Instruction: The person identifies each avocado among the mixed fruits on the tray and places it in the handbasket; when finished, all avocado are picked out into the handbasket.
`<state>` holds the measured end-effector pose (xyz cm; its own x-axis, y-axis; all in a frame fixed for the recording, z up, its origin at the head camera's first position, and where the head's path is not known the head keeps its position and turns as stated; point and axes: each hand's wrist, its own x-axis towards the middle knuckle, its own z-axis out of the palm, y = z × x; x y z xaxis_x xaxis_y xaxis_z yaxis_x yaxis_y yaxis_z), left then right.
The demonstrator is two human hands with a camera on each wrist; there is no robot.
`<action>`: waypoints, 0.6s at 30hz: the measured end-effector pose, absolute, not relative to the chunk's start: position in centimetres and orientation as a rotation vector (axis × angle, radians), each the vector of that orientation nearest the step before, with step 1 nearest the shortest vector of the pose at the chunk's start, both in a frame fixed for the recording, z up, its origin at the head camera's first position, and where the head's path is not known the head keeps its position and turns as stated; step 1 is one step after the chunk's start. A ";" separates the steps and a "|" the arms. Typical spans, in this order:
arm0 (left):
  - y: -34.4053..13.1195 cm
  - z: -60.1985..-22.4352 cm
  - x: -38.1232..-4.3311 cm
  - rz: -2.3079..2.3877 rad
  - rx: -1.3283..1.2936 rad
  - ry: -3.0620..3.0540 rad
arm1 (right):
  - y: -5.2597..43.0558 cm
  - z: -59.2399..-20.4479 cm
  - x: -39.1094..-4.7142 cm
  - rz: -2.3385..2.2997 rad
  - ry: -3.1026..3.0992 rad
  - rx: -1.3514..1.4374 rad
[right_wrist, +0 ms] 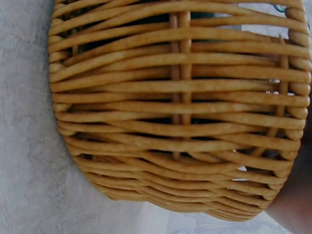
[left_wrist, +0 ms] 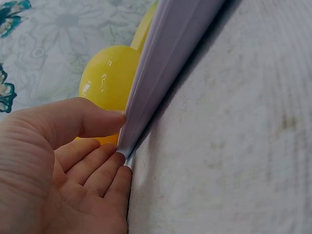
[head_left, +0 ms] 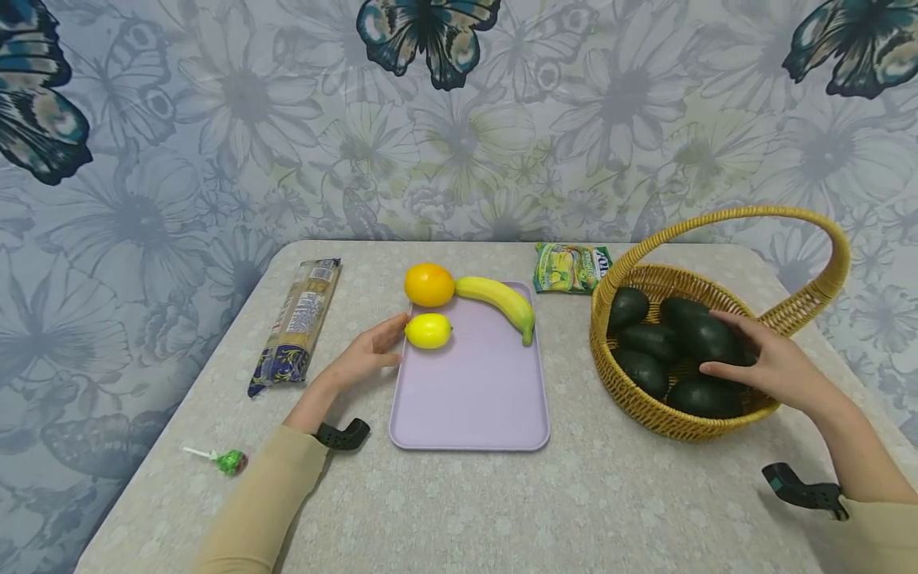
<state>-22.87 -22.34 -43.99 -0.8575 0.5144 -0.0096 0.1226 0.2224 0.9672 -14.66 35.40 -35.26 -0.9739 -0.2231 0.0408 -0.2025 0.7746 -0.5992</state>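
My left hand (head_left: 369, 351) is at the left edge of a lilac tray (head_left: 469, 399), its fingers loosely extended. In the left wrist view the thumb and fingertips (left_wrist: 113, 190) meet the tray's rim. Beside that hand a lemon (head_left: 429, 331) lies on the tray, with an orange (head_left: 429, 285) and a banana (head_left: 498, 303) behind it. My right hand (head_left: 778, 363) reaches into a wicker basket (head_left: 684, 426), thumb and fingers around a dark green avocado (head_left: 706, 336). Several more avocados (head_left: 641, 371) fill the basket. Its woven side hides that hand's grip in the right wrist view.
A long pasta packet (head_left: 297, 323) lies at the left of the table, with a green-wrapped lollipop (head_left: 231, 461) nearer the front. At the back edge is a green and yellow packet (head_left: 570, 268). The basket's tall handle (head_left: 774, 212) arches above its contents. A patterned wall stands behind.
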 end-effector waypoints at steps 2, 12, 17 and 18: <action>-22.4 -44.0 -22.9 1.672 0.599 2.175 | 35.3 -35.3 -14.7 -0.944 2.945 -0.356; -22.4 -44.0 -23.0 1.660 0.598 2.189 | 34.9 -34.9 -14.3 -0.885 2.938 -0.310; -22.8 -42.3 -22.4 1.598 0.602 2.278 | 34.1 -33.4 -13.3 -1.214 2.958 -0.201; -22.8 -41.5 -22.2 1.574 0.606 2.315 | 33.7 -32.8 -13.0 -1.304 2.959 -0.199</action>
